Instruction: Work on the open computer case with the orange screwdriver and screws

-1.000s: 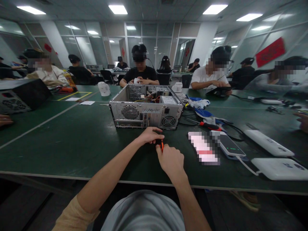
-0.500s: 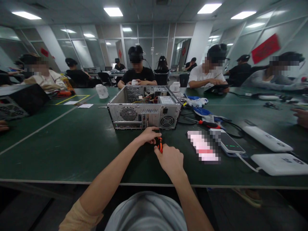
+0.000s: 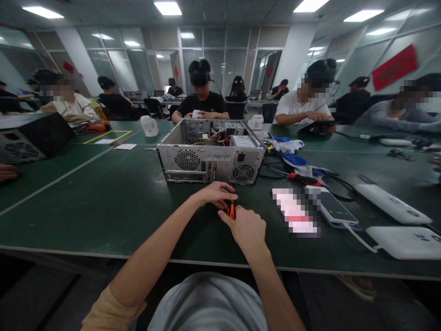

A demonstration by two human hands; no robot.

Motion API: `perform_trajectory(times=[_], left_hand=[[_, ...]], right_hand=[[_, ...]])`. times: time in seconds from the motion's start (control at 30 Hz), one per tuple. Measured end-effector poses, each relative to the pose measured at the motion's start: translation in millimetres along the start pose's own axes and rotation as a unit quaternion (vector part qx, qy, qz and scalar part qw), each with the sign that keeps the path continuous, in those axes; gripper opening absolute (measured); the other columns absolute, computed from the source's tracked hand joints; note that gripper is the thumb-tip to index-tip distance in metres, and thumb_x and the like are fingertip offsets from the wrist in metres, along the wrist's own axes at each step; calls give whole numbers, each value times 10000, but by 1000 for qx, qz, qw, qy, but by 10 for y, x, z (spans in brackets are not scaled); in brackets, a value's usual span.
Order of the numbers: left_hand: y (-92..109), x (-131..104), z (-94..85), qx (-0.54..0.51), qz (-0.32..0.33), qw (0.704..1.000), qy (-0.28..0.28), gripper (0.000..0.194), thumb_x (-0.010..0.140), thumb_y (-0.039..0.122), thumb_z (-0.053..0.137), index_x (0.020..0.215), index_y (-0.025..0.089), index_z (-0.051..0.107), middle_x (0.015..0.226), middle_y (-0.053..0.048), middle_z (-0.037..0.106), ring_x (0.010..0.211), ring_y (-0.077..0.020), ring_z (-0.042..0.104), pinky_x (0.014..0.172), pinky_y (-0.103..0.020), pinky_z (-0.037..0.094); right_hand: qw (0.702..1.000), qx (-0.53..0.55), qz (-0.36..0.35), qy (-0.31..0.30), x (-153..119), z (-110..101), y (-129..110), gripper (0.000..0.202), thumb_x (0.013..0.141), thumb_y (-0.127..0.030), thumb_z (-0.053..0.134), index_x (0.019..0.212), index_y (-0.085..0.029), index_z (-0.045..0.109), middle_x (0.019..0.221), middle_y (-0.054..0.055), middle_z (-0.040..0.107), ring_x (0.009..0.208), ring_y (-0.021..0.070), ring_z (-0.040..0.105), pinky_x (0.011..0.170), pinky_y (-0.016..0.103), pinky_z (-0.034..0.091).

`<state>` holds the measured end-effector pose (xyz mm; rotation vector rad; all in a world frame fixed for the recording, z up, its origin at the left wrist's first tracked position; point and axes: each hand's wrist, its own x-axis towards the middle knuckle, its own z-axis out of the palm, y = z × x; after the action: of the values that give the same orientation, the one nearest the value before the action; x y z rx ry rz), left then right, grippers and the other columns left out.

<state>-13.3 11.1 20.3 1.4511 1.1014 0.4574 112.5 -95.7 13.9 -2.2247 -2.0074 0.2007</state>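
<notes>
A person's 2 bare hands meet above a green table [image 3: 86, 207], near an open computer case [image 3: 225, 172]. The right hand [image 3: 250, 227] grips an orange-handled tool [image 3: 232, 211] there; the left hand [image 3: 212, 193] curves at its far end, its hold unclear. Steady handles and fingertips clear of the tip would likely help control.

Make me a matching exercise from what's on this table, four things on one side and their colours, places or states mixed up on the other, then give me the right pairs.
Things:
1. Computer case
2. Screwdriver
3. Gloves
4. Orange tool

Descriptions:
A. Blue and white
B. Held in the right hand
C. Open on top, with wires showing inside
D. Lying on the table, red and black handle

Right pairs: 1-C, 2-D, 3-A, 4-B
</notes>
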Motion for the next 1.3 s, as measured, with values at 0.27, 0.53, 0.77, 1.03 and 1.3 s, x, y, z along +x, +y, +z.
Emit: perform_trajectory(times=[0.27,0.53,0.77,1.03,1.3], left_hand=[[-17,32,72,-27,9,999,21,359,673,202,869,978,122,698,772,-1,666,532,-83,626,543,-221,567],[6,20,75,-9,0,999,32,226,745,157,803,951,127,716,816,-24,710,540,-82,630,562,-223,570],[-67,105,159,40,42,996,74,226,783,261,788,942,114,722,728,-13,677,479,-78,589,458,-200,522],[-56,101,166,54,35,994,90,254,795,298,781,967,118,733,723,-24,691,450,-75,582,445,-191,515],[-22,57,104,24,10,996,87,180,755,255,808,874,124,773,749,-41,733,540,-87,645,532,-187,562]], right_hand=[[1000,2,3,-3,7,-19,-2,500,944,-606,441,1021,-174,679,936,175,728,916,311,718,741,355,497],[1000,2,-10,-5,8,-34,-6,452,954,-545,428,1020,-176,682,924,172,730,898,310,720,742,358,496],[1000,4,-6,-3,7,-27,-6,456,943,-552,451,1028,-173,690,938,177,729,921,326,716,763,388,503],[1000,-1,-15,6,2,-19,-1,454,952,-544,434,1006,-168,682,922,178,730,900,333,721,741,388,505],[1000,-2,-13,3,0,-18,-24,445,954,-536,434,1005,-167,678,917,167,734,903,320,725,746,376,507]])
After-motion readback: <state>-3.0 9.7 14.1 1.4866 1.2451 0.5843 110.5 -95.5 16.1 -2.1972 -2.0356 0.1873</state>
